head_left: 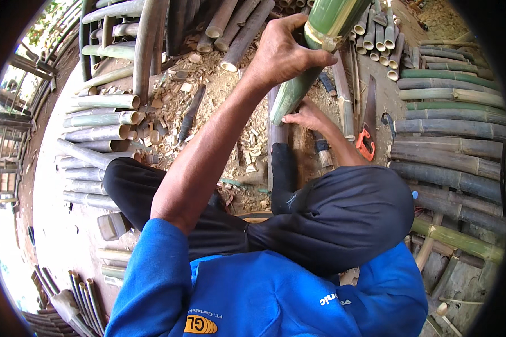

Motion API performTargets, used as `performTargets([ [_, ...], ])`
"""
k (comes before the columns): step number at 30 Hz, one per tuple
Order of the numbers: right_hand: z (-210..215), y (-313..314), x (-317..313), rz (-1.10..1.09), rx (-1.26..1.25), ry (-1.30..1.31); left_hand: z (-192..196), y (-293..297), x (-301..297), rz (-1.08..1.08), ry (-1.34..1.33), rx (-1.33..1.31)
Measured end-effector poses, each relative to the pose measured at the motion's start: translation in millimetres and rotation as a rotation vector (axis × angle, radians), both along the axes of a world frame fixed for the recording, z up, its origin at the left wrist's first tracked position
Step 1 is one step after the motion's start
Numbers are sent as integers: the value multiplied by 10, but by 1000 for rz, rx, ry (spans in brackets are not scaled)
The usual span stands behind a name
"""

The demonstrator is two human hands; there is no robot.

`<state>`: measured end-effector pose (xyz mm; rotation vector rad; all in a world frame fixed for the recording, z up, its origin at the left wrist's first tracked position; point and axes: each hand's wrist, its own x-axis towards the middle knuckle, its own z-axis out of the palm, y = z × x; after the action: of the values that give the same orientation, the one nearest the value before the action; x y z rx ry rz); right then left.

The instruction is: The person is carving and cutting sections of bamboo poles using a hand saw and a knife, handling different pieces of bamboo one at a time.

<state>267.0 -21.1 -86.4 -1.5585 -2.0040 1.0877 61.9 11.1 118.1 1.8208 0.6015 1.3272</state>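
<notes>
Above chip-strewn ground [219, 84], hands [289, 53] hold bamboo [295, 90], upper end cropped

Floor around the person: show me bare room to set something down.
Pale floor lies bare left of the left-hand bamboo poles; a narrow bare strip separates the orange-handled saw from the right-hand poles. Wood chips crowd the middle.

Blue shirt [244, 297] bears bold white lettering [335, 300], a smaller white line of print [205, 312] and, adjoining it, a yellow lettered emblem [200, 324].
</notes>
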Motion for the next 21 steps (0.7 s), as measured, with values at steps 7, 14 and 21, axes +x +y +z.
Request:
performTargets([
  [7, -87, 39, 49, -5, 8, 0, 13, -99, -88, -16, 12, -31],
  [14, -160, -66, 22, -44, -12, 172, -91, -216, -77, -31, -23, -12],
  [21, -48, -431, -183, -311, 92, -151, -114, -193, -160, -135, 97, -66],
])
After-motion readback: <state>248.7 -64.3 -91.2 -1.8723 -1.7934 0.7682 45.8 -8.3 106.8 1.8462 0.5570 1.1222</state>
